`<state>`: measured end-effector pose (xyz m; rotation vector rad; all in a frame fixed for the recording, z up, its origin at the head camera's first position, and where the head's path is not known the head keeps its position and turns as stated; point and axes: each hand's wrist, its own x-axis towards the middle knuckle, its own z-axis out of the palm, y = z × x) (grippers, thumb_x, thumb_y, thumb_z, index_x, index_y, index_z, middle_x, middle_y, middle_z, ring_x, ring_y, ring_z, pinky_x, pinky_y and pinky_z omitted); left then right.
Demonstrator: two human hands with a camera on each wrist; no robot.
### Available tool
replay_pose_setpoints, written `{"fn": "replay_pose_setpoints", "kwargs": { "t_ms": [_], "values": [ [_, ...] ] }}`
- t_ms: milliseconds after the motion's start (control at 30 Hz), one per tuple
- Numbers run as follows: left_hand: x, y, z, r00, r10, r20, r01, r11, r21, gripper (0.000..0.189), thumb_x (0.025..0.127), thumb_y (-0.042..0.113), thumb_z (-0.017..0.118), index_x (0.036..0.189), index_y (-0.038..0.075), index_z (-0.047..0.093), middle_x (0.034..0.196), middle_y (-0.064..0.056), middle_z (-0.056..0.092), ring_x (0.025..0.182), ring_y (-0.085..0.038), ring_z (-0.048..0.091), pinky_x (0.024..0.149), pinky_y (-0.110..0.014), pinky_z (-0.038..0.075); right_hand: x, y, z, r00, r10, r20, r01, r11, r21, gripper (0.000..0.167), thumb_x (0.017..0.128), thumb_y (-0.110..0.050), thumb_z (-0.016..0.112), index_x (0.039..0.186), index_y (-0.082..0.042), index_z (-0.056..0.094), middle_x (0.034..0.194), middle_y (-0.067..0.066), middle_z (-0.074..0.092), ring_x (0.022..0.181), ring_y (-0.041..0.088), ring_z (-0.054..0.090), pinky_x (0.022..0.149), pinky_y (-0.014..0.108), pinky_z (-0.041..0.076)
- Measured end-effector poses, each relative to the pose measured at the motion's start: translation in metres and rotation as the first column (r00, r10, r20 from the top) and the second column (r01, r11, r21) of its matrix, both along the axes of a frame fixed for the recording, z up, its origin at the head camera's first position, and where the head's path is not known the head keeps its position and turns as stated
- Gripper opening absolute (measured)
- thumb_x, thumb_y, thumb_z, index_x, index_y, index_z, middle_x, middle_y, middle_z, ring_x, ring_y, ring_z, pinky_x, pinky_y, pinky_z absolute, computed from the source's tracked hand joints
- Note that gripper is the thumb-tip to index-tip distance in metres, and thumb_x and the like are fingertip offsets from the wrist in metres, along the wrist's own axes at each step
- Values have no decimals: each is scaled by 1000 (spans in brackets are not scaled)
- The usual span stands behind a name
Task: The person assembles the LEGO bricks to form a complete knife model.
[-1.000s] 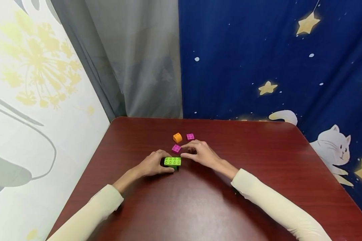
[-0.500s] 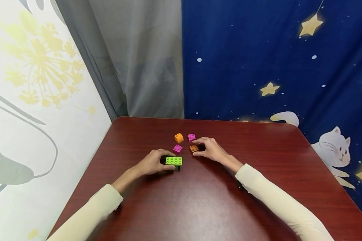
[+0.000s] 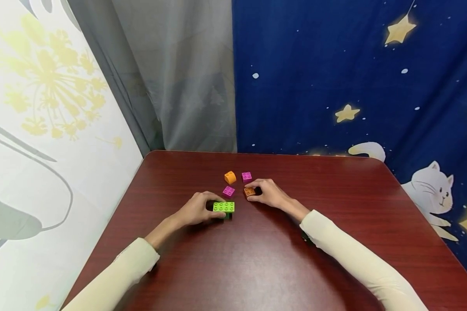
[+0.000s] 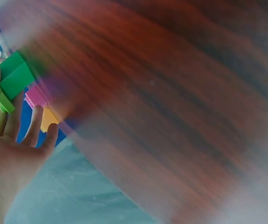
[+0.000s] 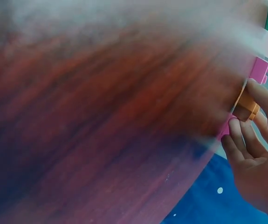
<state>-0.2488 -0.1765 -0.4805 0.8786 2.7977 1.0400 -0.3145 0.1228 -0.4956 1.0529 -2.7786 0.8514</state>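
Left hand [image 3: 197,210] is gripping one lime brick [image 3: 223,207], thumb on the near side, fingers on the far; its long axis is running left to right, eight studs facing up, and a darker green piece [image 4: 16,80] is sitting beneath. Right hand [image 3: 270,193] is pinching one brown brick [image 3: 250,191], right of the lime one and slightly beyond it; studs are facing up, top looking roughly square. Farther out, two magenta bricks [image 3: 228,191] are lying studs-up: one just left of the brown brick, one beyond it. One orange curved brick [image 3: 230,177] is lying left of the farther magenta. These three are resting on a reddish-brown table [image 3: 233,268].
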Motion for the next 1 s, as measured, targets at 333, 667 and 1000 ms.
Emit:
{"fn": "replay_pose_setpoints", "kwargs": {
  "t_ms": [333,667,1000],
  "values": [
    [1,-1,0,999,11,40,-11,1000,-6,37,85,39,88,116,23,79,116,3,72,108,-16,62,94,-40,51,12,-7,13,1000,-11,6,11,999,-35,39,86,-25,88,121,-10,77,106,6,73,94,19,68,85,37,58],
    [0,-1,0,1000,7,26,-7,1000,-1,37,84,37,89,116,22,79,115,2,73,109,-18,63,95,-41,52,23,-16,26,998,30,-50,-34,997,-74,41,85,-33,89,119,-13,79,101,1,74,86,15,68,73,27,54],
    [-1,-1,0,1000,-7,30,7,1000,2,37,85,39,88,116,22,79,115,2,73,105,-15,63,91,-39,52,35,-29,37,996,54,-70,-60,995,-85,40,85,-35,88,119,-15,79,106,1,74,88,13,67,74,28,54]
  ]
}}
